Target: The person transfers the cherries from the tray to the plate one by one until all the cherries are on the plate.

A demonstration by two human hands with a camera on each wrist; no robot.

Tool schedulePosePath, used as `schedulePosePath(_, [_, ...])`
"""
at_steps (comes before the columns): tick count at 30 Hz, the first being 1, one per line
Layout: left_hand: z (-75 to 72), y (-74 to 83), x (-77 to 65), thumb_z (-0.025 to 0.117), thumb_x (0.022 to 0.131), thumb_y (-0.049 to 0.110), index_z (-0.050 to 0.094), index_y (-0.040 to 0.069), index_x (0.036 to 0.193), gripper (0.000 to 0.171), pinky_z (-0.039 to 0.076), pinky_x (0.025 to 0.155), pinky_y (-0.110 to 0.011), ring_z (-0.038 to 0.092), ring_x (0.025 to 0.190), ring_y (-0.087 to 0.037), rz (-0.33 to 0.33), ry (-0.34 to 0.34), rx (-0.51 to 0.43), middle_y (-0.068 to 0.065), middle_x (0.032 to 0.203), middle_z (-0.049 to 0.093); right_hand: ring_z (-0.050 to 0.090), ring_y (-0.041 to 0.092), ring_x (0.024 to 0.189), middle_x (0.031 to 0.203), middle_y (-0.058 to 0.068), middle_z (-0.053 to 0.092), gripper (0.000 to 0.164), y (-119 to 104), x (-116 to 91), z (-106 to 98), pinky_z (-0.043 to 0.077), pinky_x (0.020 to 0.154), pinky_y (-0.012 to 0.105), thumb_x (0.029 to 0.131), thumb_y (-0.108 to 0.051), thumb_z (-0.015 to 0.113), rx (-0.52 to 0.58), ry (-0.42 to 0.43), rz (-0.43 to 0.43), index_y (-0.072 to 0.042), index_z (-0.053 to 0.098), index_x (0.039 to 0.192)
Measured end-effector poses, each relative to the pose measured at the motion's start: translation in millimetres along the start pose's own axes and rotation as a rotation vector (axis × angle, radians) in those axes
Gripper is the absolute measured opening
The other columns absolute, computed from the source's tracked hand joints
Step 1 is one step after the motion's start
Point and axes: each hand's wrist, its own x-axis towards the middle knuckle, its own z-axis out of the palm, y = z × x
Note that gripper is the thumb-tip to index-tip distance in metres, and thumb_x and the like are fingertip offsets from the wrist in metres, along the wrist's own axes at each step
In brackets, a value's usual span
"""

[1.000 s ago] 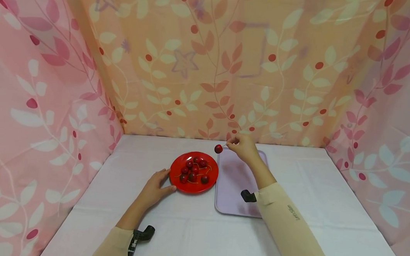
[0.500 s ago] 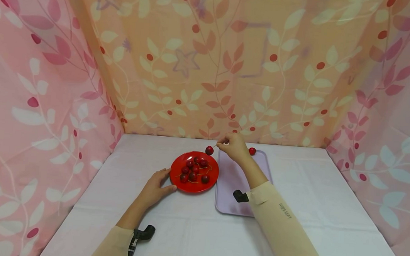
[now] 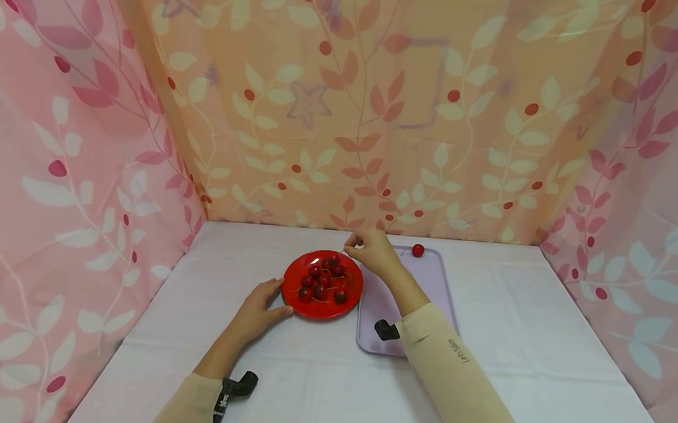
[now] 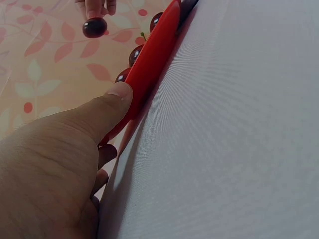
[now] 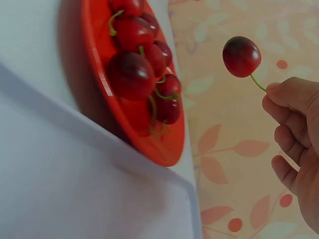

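Note:
My right hand (image 3: 374,255) pinches a cherry (image 5: 241,56) by its green stem between thumb and forefinger. In the right wrist view the fruit hangs clear of the red plate (image 3: 325,310); the head view shows it over the plate's far right part. Several dark red cherries (image 5: 130,75) with stems lie on the plate. My left hand (image 3: 256,310) holds the plate's left rim, its thumb (image 4: 112,102) against the edge and the fingers partly hidden. Another cherry (image 3: 418,250) sits at the far end of the lilac tray (image 3: 421,292).
The tray lies right beside the plate, close to its right rim, under my right forearm. A white cloth (image 3: 511,323) covers the table. Patterned fabric walls (image 3: 333,109) stand behind and on both sides.
My right hand has moved left and slightly lower, bringing the held cherry from above the tray's far left corner to over the plate. The left hand and the plate have stayed put.

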Motion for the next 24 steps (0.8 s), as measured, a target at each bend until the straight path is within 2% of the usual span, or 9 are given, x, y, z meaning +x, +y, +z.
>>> schedulePosePath(1, [-0.3, 0.6, 0.3, 0.081, 0.087, 0.04, 0.044, 0.015, 0.157, 0.082, 0.027, 0.121, -0.064, 0.031, 0.152, -0.038, 0.001, 0.0, 0.001, -0.012, 0.16, 0.044, 0.06, 0.025, 0.09, 0.085, -0.001, 0.07, 0.006, 1, 0, 2, 0.055, 0.08, 0.038, 0.089, -0.014, 0.077, 0.001, -0.008, 0.009, -0.016, 0.077, 0.084])
schedulePosePath(3, [-1.0, 1.7, 1.0, 0.081, 0.087, 0.039, 0.043, 0.015, 0.157, 0.083, 0.027, 0.121, -0.064, 0.031, 0.152, -0.038, 0.002, -0.002, 0.002, -0.012, 0.16, 0.044, 0.06, 0.025, 0.09, 0.084, -0.001, 0.07, 0.006, 4, -1, 7, 0.054, 0.078, 0.035, 0.089, -0.015, 0.077, -0.007, -0.024, 0.018, -0.016, 0.076, 0.084])
schedulePosePath(11, [-1.2, 2.6, 0.6, 0.081, 0.088, 0.039, 0.043, 0.014, 0.157, 0.082, 0.028, 0.12, -0.063, 0.031, 0.153, -0.037, -0.008, -0.011, -0.007, -0.011, 0.16, 0.044, 0.056, 0.02, 0.088, 0.085, -0.001, 0.066, 0.005, 15, -9, 19, 0.051, 0.078, 0.035, 0.089, -0.018, 0.077, -0.058, -0.056, 0.061, -0.018, 0.075, 0.085])
schedulePosePath(18, [-0.7, 2.2, -0.1, 0.08, 0.088, 0.039, 0.044, 0.014, 0.157, 0.081, 0.028, 0.12, -0.064, 0.031, 0.152, -0.037, -0.005, -0.005, -0.001, -0.012, 0.159, 0.045, 0.054, 0.017, 0.081, 0.077, -0.002, 0.063, 0.009, 24, -12, 28, 0.048, 0.071, 0.029, 0.087, -0.015, 0.079, -0.048, -0.076, 0.045, -0.018, 0.074, 0.081])
schedulePosePath(24, [0.4, 0.9, -0.4, 0.081, 0.088, 0.039, 0.044, 0.015, 0.156, 0.082, 0.029, 0.119, -0.064, 0.032, 0.152, -0.037, -0.004, 0.0, -0.005, -0.011, 0.159, 0.045, 0.057, 0.014, 0.074, 0.073, -0.006, 0.068, 0.009, 30, -14, 35, 0.051, 0.066, 0.026, 0.088, -0.015, 0.079, -0.046, -0.11, 0.054, -0.017, 0.073, 0.082])
